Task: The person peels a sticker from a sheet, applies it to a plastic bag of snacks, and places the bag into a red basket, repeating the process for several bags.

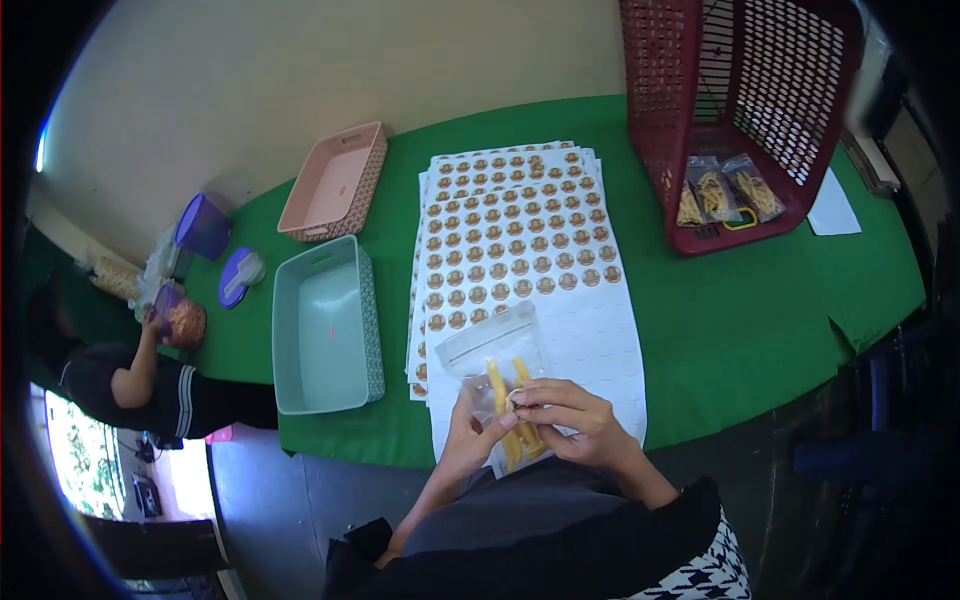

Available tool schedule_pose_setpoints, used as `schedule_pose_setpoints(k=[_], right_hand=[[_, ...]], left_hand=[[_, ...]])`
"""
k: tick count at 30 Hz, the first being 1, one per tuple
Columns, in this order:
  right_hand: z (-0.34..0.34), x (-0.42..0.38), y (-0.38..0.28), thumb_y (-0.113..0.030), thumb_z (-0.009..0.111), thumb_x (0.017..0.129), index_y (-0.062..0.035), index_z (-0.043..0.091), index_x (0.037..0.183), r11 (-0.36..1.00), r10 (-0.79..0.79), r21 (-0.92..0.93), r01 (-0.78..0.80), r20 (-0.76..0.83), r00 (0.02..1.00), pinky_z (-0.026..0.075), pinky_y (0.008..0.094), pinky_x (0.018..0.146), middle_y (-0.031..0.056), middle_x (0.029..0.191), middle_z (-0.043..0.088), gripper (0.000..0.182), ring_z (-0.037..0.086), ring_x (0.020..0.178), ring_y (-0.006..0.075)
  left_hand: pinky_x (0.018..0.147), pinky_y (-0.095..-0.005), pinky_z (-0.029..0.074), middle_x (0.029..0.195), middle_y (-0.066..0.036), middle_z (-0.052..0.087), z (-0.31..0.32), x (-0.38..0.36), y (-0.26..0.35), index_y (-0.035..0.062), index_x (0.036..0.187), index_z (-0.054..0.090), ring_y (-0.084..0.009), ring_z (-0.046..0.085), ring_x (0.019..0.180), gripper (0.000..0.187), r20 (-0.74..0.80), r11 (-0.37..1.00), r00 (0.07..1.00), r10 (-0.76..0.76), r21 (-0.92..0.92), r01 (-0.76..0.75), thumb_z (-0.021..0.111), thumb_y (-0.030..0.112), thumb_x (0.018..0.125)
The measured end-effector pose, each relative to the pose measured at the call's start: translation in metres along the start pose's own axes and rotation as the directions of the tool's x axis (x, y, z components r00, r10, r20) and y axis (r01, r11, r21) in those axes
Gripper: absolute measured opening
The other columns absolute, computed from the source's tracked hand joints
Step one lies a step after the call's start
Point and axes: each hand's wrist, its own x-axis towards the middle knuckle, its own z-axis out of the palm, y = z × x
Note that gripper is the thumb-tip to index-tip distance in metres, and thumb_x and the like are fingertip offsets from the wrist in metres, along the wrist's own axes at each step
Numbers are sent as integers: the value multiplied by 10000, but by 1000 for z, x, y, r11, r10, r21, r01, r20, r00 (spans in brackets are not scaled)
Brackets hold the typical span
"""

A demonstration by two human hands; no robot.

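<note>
A clear zip pouch [492, 345] with yellow sticks inside is held in front of my body, above the sticker sheets [520, 220]. My left hand [474, 432] is closed on the pouch's left side, its thumb across the front. My right hand [572, 422] has its fingers pinched at the pouch's front, by a small round sticker [516, 400] that the fingertips partly cover. The top sheet bears rows of round brown stickers, and its lower part shows bare backing.
Left are a teal basket [325, 330] and a pink basket [335, 185]. A maroon crate [700, 236] with several filled pouches lies at the back right. Purple tubs [203, 228] stand at the far left, where another person [130, 385] touches one.
</note>
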Motion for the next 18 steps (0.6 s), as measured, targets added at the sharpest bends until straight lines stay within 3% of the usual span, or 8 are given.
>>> schedule_pose_setpoints(k=[2, 6, 8, 12, 14, 15, 17, 18], right_hand=[[3, -2, 0, 94, 563, 628, 11, 572, 850, 1000, -1, -22, 0, -22, 1000, 430, 339, 841, 111, 990, 565, 237, 528, 972, 255], [3, -5, -7, 24, 590, 626, -20, 584, 846, 991, 1, -132, -10, -71, 997, 402, 351, 825, 83, 993, 571, 224, 520, 971, 239], [-1, -5, -19, -76, 641, 625, -43, 588, 823, 937, 21, -344, -50, -88, 996, 348, 369, 839, 58, 974, 582, 207, 494, 983, 238], [0, -19, -22, -207, 693, 621, -44, 585, 747, 896, 56, -421, -144, -216, 975, 312, 385, 850, 88, 986, 555, 232, 466, 979, 259], [7, -28, -23, -328, 729, 601, -35, 535, 871, 847, 124, -432, -309, -404, 906, 303, 376, 872, 140, 1039, 482, 443, 454, 972, 278], [14, -32, -25, -328, 729, 601, -35, 535, 871, 838, 116, -444, -318, -425, 898, 303, 376, 872, 140, 1039, 482, 443, 454, 972, 278], [25, -37, -28, -406, 748, 563, -21, 392, 1088, 872, 97, -293, -393, -681, 725, 316, 368, 878, 181, 1081, 404, 743, 440, 973, 285], [29, -40, -31, -406, 748, 563, -21, 392, 1088, 863, 80, -312, -398, -692, 717, 316, 368, 878, 181, 1081, 404, 743, 440, 973, 285]], left_hand=[[796, -267, 396, 998, -82, 491, 0, 2, 1, 20, 1088, 394, -134, 479, 934, 386, -73, 993, 995, -69, 87, 76, 590, 96, 764], [760, -254, 413, 951, -87, 520, 3, 6, 5, 8, 1044, 415, -126, 508, 876, 344, -51, 994, 993, -107, -11, 106, 593, 110, 768], [754, -254, 417, 946, -91, 523, 1, 7, 5, 2, 1041, 415, -126, 511, 873, 344, -6, 994, 994, -112, 8, 112, 593, 114, 769], [754, -261, 422, 954, -106, 525, -1, 10, 7, -12, 1040, 414, -134, 513, 885, 354, 133, 983, 982, -135, 144, 116, 596, 128, 771], [761, -260, 420, 959, -109, 523, -4, 12, 5, -11, 1041, 414, -141, 513, 894, 360, 211, 979, 969, -129, 186, 90, 601, 132, 770], [771, -264, 417, 958, -99, 522, -2, 11, 6, -6, 1051, 413, -143, 514, 894, 361, 239, 979, 962, -132, 185, 89, 599, 124, 770], [772, -270, 417, 937, -82, 520, 2, 9, 7, 7, 1038, 421, -142, 517, 876, 336, 288, 986, 951, -115, 153, 73, 595, 111, 770], [772, -270, 417, 937, -82, 520, 2, 9, 4, 7, 1038, 421, -142, 517, 876, 336, 316, 987, 943, -108, 146, 64, 595, 111, 770]])
